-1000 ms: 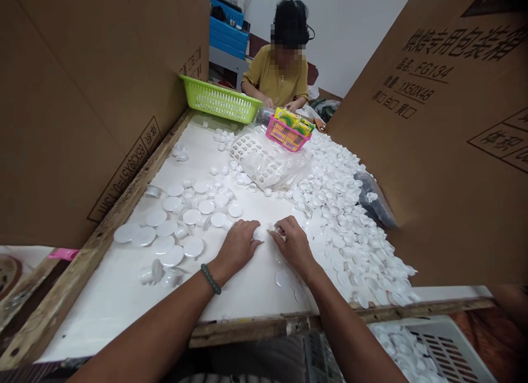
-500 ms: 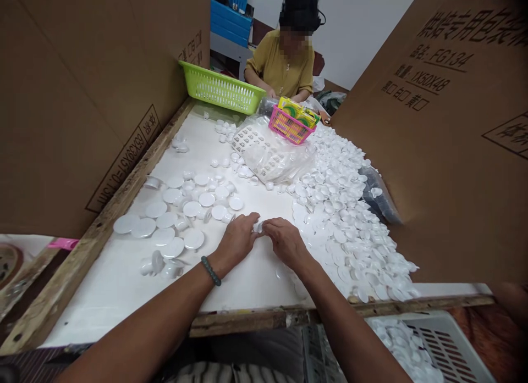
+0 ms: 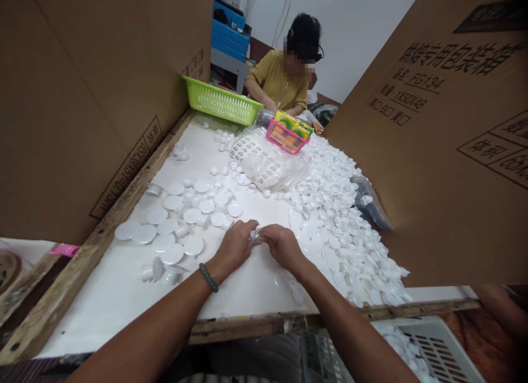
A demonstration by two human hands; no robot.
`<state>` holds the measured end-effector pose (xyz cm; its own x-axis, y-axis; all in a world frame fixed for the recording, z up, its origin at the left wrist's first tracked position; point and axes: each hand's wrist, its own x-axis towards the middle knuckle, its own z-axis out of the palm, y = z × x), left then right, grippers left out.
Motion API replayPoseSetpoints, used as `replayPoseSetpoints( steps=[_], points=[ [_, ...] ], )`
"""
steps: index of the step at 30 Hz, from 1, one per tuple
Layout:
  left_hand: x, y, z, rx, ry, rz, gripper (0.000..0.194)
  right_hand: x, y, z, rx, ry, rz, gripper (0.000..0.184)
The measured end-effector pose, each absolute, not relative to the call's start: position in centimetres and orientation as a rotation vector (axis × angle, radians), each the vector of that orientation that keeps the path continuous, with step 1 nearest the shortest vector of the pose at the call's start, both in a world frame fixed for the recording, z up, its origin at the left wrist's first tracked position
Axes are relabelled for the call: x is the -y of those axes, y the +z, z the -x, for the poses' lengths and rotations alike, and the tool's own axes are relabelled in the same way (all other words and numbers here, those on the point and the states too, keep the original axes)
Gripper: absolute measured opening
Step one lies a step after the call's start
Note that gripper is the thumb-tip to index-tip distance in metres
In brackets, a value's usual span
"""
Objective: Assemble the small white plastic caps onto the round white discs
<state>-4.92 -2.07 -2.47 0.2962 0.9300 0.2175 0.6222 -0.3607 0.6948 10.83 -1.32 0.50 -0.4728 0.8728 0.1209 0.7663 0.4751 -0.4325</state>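
Note:
My left hand [image 3: 237, 243] and my right hand [image 3: 281, 244] meet above the middle of the white table, fingers closed on one small white plastic piece [image 3: 254, 234]. Most of that piece is hidden by the fingers. Left of my hands lie many white round-topped plastic pieces [image 3: 193, 245], some flat on their discs, some on their sides with a short stem showing. On the right spreads a large heap of small white plastic parts [image 3: 330, 207], with a few loose ones near my right wrist.
A clear bag [image 3: 264, 163] of printed white pieces lies mid-table under a pink basket [image 3: 287, 137] with yellow packs. A green basket [image 3: 225, 100] stands at the back left. Cardboard sheets [image 3: 433, 207] wall both sides. Across the table sits a person [image 3: 276, 78]. A grey crate [image 3: 445, 344] stands below right.
The camera view has tilted slightly up and shifted. My hands stay together on the white piece, with the fingers slightly moved around it. The person opposite has bent lower.

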Motion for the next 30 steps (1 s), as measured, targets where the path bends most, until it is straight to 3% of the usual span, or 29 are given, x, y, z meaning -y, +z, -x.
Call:
replayPoseSetpoints(
  steps=[6, 16, 21, 25, 30],
  points=[
    [2.1, -1.9, 4.9, -1.277, 0.854, -1.911, 0.015, 3.0, -0.5, -11.8, 1.749, 0.927, 1.483, 0.024],
    [1.4, -1.8, 4.8, -1.220, 0.861, -1.288, 0.019, 3.4, -0.6, -12.1, 2.250, 0.385, 1.376, 0.032],
    [1.2, -1.5, 4.7, -1.188, 0.840, -1.190, 0.020, 2.9, 0.0, -11.6, 2.467, 0.401, 1.502, 0.028],
    [1.1, -1.5, 4.8, -1.226, 0.793, -1.177, 0.022, 2.6, 0.5, -11.6, 2.543, 0.396, 1.506, 0.036],
    [0.9, -1.7, 4.8, -1.233, 0.742, -1.181, 0.020, 1.7, 1.2, -11.4, 2.577, 0.484, 1.531, 0.014]
  ],
)
